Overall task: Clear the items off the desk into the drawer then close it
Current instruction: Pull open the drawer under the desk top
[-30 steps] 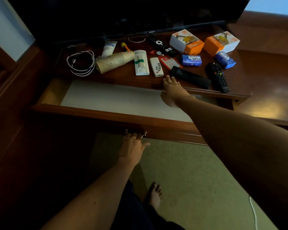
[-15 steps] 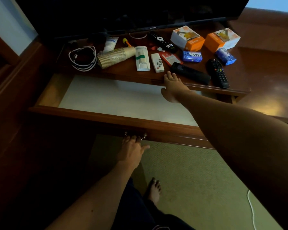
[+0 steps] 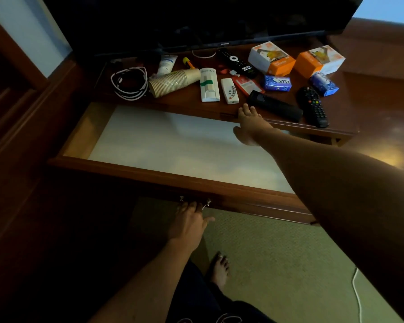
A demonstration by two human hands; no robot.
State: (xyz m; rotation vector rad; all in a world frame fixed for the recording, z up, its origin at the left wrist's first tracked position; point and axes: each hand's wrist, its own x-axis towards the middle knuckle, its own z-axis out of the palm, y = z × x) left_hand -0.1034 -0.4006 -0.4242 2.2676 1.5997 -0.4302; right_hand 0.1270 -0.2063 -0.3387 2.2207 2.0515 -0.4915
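The left hand (image 3: 189,223) was under the front of the drawer (image 3: 149,167), its fingers curled up round the small metal handle (image 3: 194,201) while the thumb pointed off to the right. The right hand (image 3: 251,125) reached across the open drawer to the front edge of the desk (image 3: 350,113), fingers fairly straight and laid on the edge, thumb hanging below it, holding nothing. The fingertips (image 3: 245,107) lay just beside a black bar-shaped remote (image 3: 274,106) and near a small white remote (image 3: 229,91). The drawer stood pulled well out, and its pale lining (image 3: 173,145) was bare. All the items were on the desk top: a longer white remote with a green band (image 3: 209,85), a lying stack of paper cups (image 3: 174,83), a coiled white cable (image 3: 130,83), a white tube (image 3: 166,64), a small yellow and orange thing (image 3: 188,62), a red packet (image 3: 246,83), a black TV remote (image 3: 237,62), a black remote with coloured buttons (image 3: 313,106), two blue packets (image 3: 277,83) (image 3: 323,84) and two orange and white boxes (image 3: 271,58) (image 3: 318,60). A dark television (image 3: 196,19) stood at the back of the desk. Below, a bare foot (image 3: 219,269) rested on green carpet (image 3: 278,264), with a thin white cord (image 3: 357,292) lying to the right.
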